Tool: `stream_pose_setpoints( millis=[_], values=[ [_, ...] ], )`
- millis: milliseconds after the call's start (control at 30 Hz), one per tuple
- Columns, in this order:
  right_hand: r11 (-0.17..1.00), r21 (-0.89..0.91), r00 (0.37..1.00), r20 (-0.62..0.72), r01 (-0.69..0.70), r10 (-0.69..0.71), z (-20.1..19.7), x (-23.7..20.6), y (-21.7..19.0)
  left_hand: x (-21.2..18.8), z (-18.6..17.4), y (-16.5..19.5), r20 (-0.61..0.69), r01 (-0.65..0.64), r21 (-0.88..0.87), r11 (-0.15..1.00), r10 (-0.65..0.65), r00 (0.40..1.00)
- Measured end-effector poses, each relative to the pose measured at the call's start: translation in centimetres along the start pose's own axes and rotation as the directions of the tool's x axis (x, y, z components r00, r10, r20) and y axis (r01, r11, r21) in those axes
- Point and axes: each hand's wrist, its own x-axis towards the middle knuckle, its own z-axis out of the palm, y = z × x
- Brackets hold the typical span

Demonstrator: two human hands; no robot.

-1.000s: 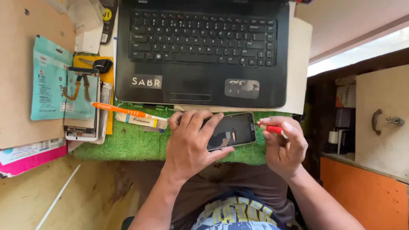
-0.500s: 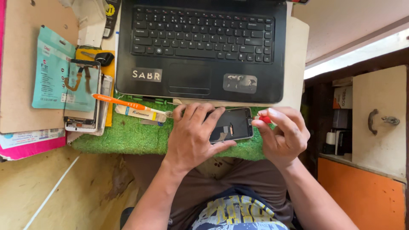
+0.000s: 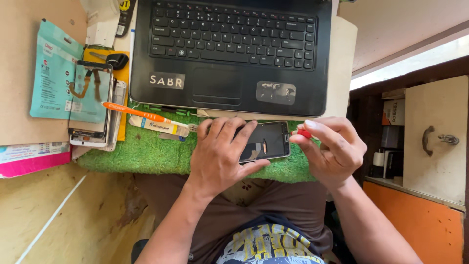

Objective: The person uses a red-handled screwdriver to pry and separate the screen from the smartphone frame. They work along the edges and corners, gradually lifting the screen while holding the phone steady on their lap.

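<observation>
On the green mat (image 3: 146, 151) near the counter's edge, left hand (image 3: 220, 154) pinned the phone (image 3: 266, 142); right hand (image 3: 332, 149) pinched a red-handled tool (image 3: 304, 133).

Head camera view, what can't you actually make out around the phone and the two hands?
- Phone: the left hand covers its left end.
- Red-handled tool: the right hand fingers wrap it; its tip is too small to identify.
- Laptop: the screen is cut off by the top edge.
- Orange toothbrush: its bristle end is partly behind the left hand.
</observation>
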Motion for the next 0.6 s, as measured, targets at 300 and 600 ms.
stream_pose_setpoints(
  millis=[300, 600],
  values=[
    [1.0, -0.015, 0.988, 0.152, -0.016, 0.018, -0.9, 0.7, 0.3, -0.3, 0.3, -0.1, -0.015, 0.021, -0.017, 1.0, -0.021, 1.0],
    [0.92, 0.328, 0.959, 0.247, -0.214, 0.135, -1.6, 0.6, 0.4, -0.2, 0.4, -0.2, -0.02, 0.024, -0.037, 0.999, -0.025, 0.999]
  ],
)
